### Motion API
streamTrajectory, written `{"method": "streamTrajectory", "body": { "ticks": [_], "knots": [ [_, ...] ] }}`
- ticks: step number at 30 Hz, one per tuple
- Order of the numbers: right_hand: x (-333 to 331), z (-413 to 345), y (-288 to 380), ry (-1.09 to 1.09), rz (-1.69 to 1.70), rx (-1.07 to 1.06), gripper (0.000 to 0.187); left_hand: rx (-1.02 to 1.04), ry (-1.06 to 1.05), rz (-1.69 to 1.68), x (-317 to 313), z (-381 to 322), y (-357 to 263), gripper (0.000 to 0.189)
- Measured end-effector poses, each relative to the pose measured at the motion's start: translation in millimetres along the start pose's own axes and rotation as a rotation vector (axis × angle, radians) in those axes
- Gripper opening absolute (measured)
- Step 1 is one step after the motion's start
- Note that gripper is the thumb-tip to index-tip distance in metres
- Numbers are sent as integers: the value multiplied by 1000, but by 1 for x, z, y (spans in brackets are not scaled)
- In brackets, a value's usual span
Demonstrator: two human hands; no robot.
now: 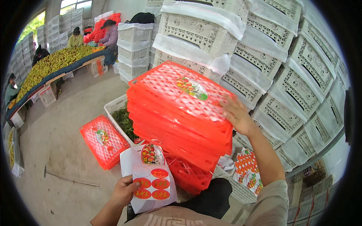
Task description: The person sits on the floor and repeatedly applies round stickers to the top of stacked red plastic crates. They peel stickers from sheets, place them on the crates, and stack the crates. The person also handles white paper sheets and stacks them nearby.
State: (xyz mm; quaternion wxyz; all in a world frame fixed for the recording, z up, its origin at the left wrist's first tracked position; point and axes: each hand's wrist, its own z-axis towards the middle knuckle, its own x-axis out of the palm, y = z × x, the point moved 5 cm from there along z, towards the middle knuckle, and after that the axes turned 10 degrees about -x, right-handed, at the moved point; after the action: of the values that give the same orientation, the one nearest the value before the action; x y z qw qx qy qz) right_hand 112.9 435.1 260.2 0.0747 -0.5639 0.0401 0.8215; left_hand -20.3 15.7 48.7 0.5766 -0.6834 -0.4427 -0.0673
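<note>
My left hand point(124, 189) pinches sheets of stickers at their left edge, low in front of my body. The upper sheet point(161, 180) carries several red oval stickers with gold writing. Beneath it, a larger sheet point(152, 154) bears a big oval fruit-picture label. My right hand point(236, 113), blurred, lies flat on the right end of the top piece in a tall stack of red plastic crates or lids point(181, 121). An oval fruit label point(191, 88) is stuck on that latticed top, over a white lining. The stack rests on another red openwork crate point(189, 172).
A smaller red pile point(103, 141) sits on the floor to the left, by a white crate point(117, 104) of green leaves. More sticker sheets point(249, 172) lie at right. White crates point(195, 31) rise ahead. Several people work around a fruit-covered table point(56, 65). A long-handled tool point(70, 176) lies on the floor.
</note>
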Motion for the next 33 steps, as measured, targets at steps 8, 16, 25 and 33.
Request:
{"method": "streamTrajectory", "body": {
  "ticks": [8,16,25,33],
  "knots": [
    [-1,-42,204,-240,330,-404,43,299,171,261,33,-1,-11,30],
    [44,-43,244,-209,761,-352,36,459,88,556,76,-12,-38,30],
    [49,-34,247,-97,745,-455,23,932,-70,1197,77,-20,-54,35],
    [49,-16,251,-76,778,-425,18,620,94,908,68,-16,-53,35]
  ]
}}
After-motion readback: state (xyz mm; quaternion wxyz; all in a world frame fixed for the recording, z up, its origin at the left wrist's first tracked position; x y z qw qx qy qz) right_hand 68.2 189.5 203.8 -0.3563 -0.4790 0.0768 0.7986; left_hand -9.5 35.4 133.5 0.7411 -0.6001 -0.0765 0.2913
